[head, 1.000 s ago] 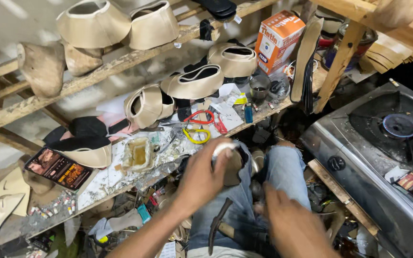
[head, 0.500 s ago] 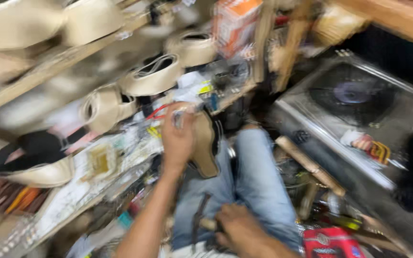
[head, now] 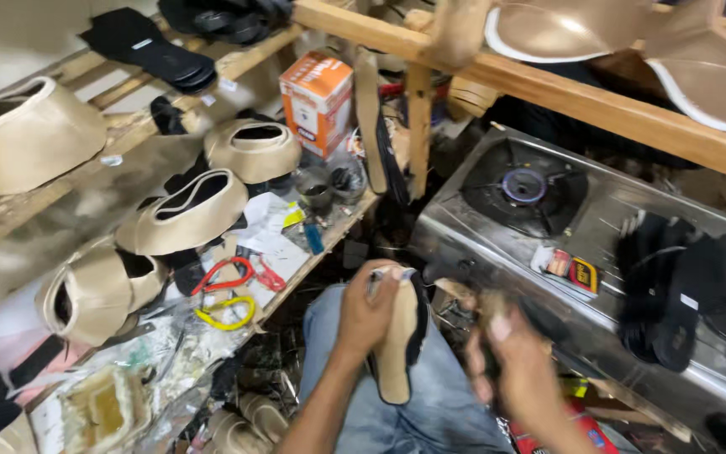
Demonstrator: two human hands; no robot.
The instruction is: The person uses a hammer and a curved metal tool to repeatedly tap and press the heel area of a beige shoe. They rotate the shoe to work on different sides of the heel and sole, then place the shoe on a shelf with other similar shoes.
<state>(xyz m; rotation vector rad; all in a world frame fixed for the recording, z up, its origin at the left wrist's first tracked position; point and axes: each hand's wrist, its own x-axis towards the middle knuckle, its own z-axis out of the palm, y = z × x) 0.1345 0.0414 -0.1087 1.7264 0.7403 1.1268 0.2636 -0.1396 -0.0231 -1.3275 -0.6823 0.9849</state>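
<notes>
Gripping tan sole [head: 397,353], left hand [head: 369,313] fingers clamped; right hand [head: 510,363] blurred, grip unclear; stove [head: 464,231] edge near.

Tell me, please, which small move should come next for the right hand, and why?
Probably bring the right hand with its blurred tool across to the beige sole. The left hand holds that sole upright over the knee, and the right hand is close beside it but apart.

A cramped workshop is seen, framed by rough wooden racks [head: 548,80] on which beige shoe uppers [head: 186,214] are stacked. A steel gas stove [head: 539,210] is set beside a cluttered shelf [head: 296,269].
</notes>
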